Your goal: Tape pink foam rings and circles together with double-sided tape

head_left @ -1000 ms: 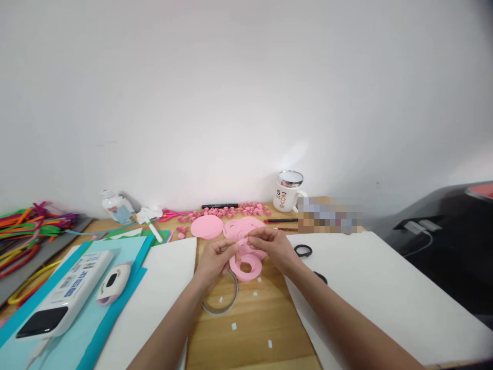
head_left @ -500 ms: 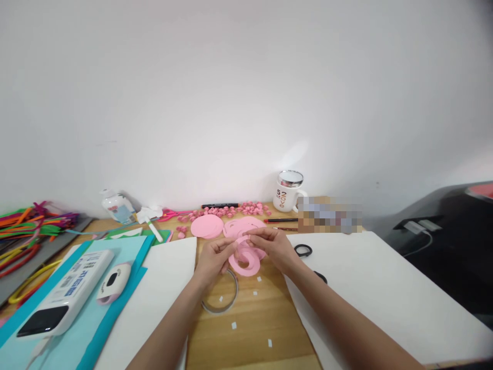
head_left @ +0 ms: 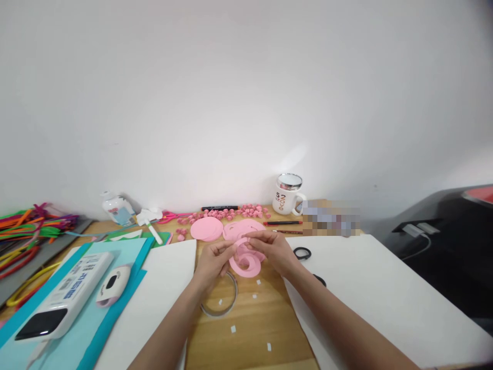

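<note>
Between my two hands is a pink paper spiral, its wide loop hanging down toward the table. My left hand pinches one part of its strip with thumb and finger. On the other side my right hand pinches the strip near its upper end. Behind them lie more cut pink spirals and a stack of pink paper discs. A roll of tape lies on its side below my left hand, which hides part of it.
Small pink paper rosebuds lie along the wall beside a black marker. A white mug stands at the back. White sheets flank the wooden table; black-handled scissors lie at right, a power bank at left.
Both hands keep their pinch on the paper spiral and have hardly moved. The whole view has shifted very slightly.
</note>
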Motion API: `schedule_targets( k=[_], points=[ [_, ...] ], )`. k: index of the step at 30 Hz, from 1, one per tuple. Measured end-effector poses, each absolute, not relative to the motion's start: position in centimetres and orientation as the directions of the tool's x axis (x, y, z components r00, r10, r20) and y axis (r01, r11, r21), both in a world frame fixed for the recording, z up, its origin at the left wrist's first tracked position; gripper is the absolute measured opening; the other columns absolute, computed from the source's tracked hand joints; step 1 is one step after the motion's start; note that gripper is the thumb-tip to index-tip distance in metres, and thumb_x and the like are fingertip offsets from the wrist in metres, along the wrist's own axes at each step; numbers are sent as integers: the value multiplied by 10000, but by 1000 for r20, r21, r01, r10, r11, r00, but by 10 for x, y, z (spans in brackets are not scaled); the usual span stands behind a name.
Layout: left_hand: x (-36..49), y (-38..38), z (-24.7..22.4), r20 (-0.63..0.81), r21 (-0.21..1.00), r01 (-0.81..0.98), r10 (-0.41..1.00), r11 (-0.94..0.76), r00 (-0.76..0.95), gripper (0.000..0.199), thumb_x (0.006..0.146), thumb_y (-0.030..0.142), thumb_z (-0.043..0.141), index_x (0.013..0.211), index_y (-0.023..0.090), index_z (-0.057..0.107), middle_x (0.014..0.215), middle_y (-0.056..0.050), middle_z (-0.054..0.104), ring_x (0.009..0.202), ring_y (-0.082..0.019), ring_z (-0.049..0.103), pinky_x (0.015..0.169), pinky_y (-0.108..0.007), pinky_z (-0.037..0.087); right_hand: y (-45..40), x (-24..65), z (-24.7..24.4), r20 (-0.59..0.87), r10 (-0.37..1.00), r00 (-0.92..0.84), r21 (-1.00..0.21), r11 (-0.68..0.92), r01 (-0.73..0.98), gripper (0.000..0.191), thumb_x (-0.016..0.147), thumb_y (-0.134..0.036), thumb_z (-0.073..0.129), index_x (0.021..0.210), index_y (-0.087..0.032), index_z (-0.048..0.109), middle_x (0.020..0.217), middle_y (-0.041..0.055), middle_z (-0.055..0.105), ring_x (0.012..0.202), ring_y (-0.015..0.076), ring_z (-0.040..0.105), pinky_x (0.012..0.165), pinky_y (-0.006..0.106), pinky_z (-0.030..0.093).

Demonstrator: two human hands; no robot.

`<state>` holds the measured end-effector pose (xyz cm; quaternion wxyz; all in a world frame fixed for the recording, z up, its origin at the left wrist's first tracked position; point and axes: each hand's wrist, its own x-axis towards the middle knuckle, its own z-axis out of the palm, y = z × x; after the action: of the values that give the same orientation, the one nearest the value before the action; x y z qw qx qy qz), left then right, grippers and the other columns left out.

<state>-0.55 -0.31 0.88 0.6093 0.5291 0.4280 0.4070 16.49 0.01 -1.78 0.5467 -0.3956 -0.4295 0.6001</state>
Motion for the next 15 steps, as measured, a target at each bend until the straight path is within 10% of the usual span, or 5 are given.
schedule_targets(
  k=[15],
  points=[
    [-6, -2, 5, -80, 994, -54, 952, 100, 295, 326, 651, 377, 672, 832, 106, 691, 488, 25, 556, 266, 15, 275, 317, -162, 114, 0, 165, -15, -14, 997, -72, -945, -37, -325, 262, 560, -311, 748, 776, -173, 693, 697, 23, 679, 635, 130, 602, 675, 278, 467]
  ],
)
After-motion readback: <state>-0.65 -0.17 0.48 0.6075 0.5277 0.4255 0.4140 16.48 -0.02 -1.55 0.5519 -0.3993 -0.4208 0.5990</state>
